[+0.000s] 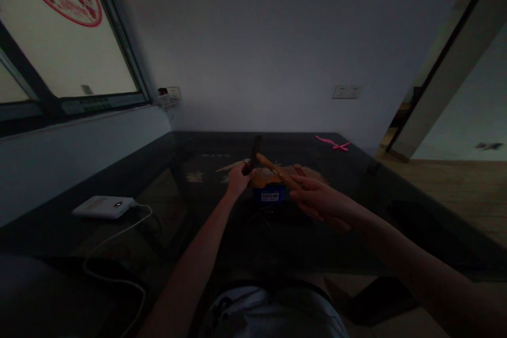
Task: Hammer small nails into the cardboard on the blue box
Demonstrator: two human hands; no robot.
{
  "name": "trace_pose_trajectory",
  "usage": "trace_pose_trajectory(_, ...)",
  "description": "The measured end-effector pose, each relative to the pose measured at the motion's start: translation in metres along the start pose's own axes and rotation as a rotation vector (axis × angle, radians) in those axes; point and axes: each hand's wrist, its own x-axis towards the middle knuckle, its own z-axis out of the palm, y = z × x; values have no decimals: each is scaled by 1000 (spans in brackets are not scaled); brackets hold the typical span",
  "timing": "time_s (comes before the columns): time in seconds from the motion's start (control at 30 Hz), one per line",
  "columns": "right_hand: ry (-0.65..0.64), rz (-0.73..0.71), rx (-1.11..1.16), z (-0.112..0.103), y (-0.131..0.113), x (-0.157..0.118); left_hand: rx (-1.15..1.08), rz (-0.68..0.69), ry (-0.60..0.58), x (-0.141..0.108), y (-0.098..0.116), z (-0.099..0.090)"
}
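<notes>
A hammer with a dark head (254,153) and a wooden handle (279,173) is held across in front of me. My right hand (322,198) is closed round the lower part of the handle. My left hand (238,179) is closed at the lower end of the hammer's head; its fingers are partly hidden. Just below and behind the hammer lies crumpled brown paper or cardboard (311,173). Under it is a blue box (269,194) with a pale label. Several thin, nail-like pieces (262,217) lie on the dark table in front of the box.
A white power bank (103,207) with a white cable (114,235) lies at the table's left. Pink ribbon-like strips (335,143) lie at the back right of the dark glossy table (190,150). A wall stands behind it. The scene is dim.
</notes>
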Motion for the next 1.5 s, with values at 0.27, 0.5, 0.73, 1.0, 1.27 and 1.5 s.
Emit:
trace_pose_trajectory(0.27, 50, -40, 57, 1, -3, -4, -67, 10, 8, 0, -1, 3)
trace_pose_trajectory(0.5, 19, 6, 66, 4, 0, -2, 3, 6, 5, -1, 1, 1)
trace_pose_trajectory(0.73, 14, -9, 52, 2, 1, -3, -29, -5, -9, -1, 2, 2)
trace_pose_trajectory(1.0, 29, -14, 47, 1, 1, -3, -32, 10, -22, 0, -2, 2)
trace_pose_trajectory(1.27, 10, 23, 39, 4, 3, -2, 62, 9, -13, 0, -3, 1)
trace_pose_trajectory(1.5, 63, -27, 34, 1, -1, -7, -33, 30, -25, -1, 3, 0)
